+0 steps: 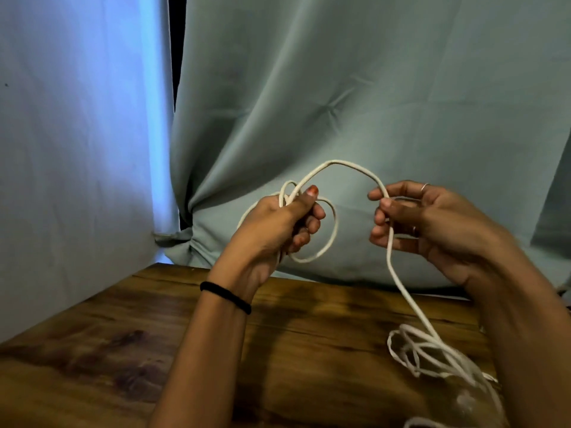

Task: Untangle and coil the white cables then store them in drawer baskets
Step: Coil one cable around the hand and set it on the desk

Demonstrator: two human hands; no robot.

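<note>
A white cable [346,164] arches in the air between my two hands above the wooden table [154,350]. My left hand [287,223] grips a small bundle of coiled loops [327,242], fingers curled round them, thumb up. My right hand [411,220] pinches the cable between thumb and fingers at the arch's right end. From there the cable drops down to a loose tangle [432,353] lying on the table at the lower right, partly hidden behind my right forearm.
Pale green curtains [340,88] hang right behind the table, a lighter blue-lit one [77,134] at the left. A black band [225,296] sits on my left wrist. The table's left edge runs diagonally at lower left.
</note>
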